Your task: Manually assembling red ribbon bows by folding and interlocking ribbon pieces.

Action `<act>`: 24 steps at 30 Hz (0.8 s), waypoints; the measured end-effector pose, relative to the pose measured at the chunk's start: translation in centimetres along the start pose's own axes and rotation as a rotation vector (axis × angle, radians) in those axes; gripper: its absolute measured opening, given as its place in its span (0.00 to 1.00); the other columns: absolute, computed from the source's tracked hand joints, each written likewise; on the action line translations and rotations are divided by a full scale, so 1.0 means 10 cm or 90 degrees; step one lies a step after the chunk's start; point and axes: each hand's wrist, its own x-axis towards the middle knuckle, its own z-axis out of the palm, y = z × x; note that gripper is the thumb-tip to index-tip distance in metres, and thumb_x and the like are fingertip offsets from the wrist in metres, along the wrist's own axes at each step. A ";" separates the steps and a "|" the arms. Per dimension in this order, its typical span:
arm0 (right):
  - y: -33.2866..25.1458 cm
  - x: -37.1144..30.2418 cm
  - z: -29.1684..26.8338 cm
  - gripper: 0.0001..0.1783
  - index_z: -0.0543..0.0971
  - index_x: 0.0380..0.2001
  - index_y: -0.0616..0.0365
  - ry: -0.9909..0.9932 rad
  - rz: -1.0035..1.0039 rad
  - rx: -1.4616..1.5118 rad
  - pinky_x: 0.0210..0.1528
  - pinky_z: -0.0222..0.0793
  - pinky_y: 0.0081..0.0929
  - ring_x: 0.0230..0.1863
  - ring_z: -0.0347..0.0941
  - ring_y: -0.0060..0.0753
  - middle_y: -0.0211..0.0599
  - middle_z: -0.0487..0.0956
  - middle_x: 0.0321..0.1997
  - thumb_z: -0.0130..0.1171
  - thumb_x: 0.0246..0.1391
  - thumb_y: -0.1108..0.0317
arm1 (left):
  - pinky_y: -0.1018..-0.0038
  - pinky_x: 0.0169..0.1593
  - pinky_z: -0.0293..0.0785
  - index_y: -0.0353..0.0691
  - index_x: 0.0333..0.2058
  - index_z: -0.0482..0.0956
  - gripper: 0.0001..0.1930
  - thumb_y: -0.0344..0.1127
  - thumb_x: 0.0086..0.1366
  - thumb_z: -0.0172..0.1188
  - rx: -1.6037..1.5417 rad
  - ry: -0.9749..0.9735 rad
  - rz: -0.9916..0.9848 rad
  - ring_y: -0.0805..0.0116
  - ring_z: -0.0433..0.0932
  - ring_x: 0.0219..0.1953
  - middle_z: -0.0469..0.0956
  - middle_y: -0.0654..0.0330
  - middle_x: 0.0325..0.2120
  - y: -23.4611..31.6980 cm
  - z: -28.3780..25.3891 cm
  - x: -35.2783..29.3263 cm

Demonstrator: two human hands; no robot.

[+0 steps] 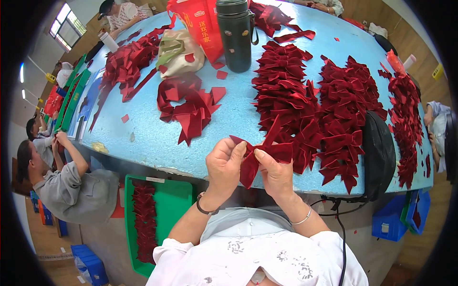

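A dark red velvet bow [249, 170] is held between both my hands near the table's front edge. My left hand [223, 166] is closed, thumb and fingers pinching the bow close to its middle. Closed as well, my right hand [275, 175] grips it just right of the middle, thumb on top. The bow's loops and tails stick out around my fingertips, and my fingers hide part of its underside. Right behind my hands, a long stack of red bows [284, 90] runs away across the table. Loose red velvet strips [188, 112] lie in a heap ahead of my left hand.
More bow rows [341, 124] stand to the right, beside a black bag [379, 152]. A dark flask [234, 40], a red bag [198, 24] and a cream cloth bundle [180, 55] are farther back. A green bin [167, 200] holding bows sits below left. Other people [71, 190] work around the blue table [138, 138].
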 end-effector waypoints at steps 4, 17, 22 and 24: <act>0.04 0.04 -0.12 0.06 0.81 0.34 0.61 -0.023 -0.013 -0.079 0.35 0.67 0.19 0.31 0.73 0.16 0.26 0.80 0.31 0.66 0.53 0.72 | 0.84 0.29 0.67 0.34 0.30 0.77 0.07 0.30 0.67 0.61 -0.031 -0.016 -0.040 0.83 0.70 0.24 0.76 0.68 0.22 -0.06 -0.03 0.04; -0.08 0.01 -0.04 0.09 0.81 0.34 0.63 0.006 -0.022 -0.123 0.37 0.67 0.19 0.32 0.73 0.17 0.27 0.80 0.31 0.68 0.51 0.70 | 0.82 0.28 0.69 0.33 0.32 0.79 0.08 0.32 0.67 0.61 0.233 0.003 0.105 0.82 0.72 0.23 0.77 0.68 0.23 0.03 -0.03 0.02; -0.06 0.08 -0.10 0.09 0.79 0.37 0.60 0.015 -0.029 -0.104 0.40 0.69 0.19 0.36 0.75 0.19 0.29 0.80 0.35 0.65 0.52 0.75 | 0.82 0.29 0.69 0.33 0.33 0.80 0.09 0.34 0.68 0.61 0.201 0.074 0.108 0.80 0.74 0.25 0.78 0.67 0.22 0.06 -0.22 0.14; -0.06 0.11 -0.12 0.10 0.78 0.39 0.58 0.013 -0.031 -0.098 0.42 0.71 0.19 0.37 0.76 0.20 0.29 0.80 0.37 0.64 0.53 0.77 | 0.82 0.32 0.71 0.32 0.39 0.80 0.10 0.34 0.69 0.59 0.104 0.121 0.069 0.79 0.76 0.27 0.79 0.63 0.25 0.07 -0.48 0.29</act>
